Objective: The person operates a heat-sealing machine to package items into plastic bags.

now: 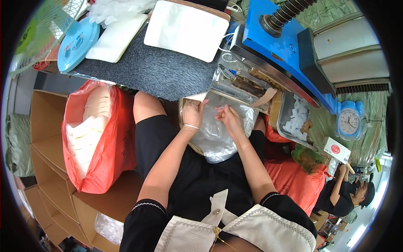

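My left hand [193, 114] is closed, thumb and fingers together, at the table's front edge beside a small white corner [197, 97]; what it holds is hidden. To its right, my right hand [229, 119] is curled in a pinch, and anything between the fingertips is too small to name. The hands are a short way apart. Beneath them, a container lined with a clear plastic bag [218, 153] rests between my legs, its film bunched toward me.
A dark fuzzy mat [142, 63] bears white sheets [184, 31]. At right stand a blue machine [289, 46], a metal tray of white pieces [280, 119] and a blue clock [349, 122]. A red bag [119, 147] of white pieces sits left, by cardboard boxes [50, 147]. Another person [340, 195] works far right.
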`<action>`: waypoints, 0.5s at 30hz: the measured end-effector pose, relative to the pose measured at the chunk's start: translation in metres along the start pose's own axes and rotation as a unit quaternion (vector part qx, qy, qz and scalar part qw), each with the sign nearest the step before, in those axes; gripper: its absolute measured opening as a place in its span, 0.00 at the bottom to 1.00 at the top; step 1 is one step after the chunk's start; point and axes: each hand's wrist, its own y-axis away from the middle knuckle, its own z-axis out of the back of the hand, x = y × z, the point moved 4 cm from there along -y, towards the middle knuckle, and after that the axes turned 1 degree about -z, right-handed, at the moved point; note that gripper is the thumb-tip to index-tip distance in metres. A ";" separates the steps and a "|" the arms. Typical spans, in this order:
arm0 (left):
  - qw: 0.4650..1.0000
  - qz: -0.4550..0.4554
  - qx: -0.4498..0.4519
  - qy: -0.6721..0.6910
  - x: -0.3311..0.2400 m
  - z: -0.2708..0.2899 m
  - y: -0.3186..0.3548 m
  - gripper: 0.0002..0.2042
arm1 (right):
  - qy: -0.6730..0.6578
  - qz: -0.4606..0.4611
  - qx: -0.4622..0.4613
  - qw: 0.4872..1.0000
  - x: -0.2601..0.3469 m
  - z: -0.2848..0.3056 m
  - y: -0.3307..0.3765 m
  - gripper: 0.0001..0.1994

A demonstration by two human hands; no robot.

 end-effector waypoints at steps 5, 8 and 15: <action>0.997 -0.075 0.012 0.016 -0.013 -0.009 0.005 0.11 | 0.248 0.104 0.009 0.963 -0.010 -0.026 -0.012 0.07; 0.976 0.085 0.078 0.183 0.022 -0.021 0.003 0.09 | 0.467 0.158 0.045 0.869 -0.003 -0.042 -0.005 0.05; 0.915 0.232 0.191 0.269 0.031 -0.033 0.004 0.07 | 0.209 0.083 0.079 0.971 -0.014 -0.022 -0.007 0.06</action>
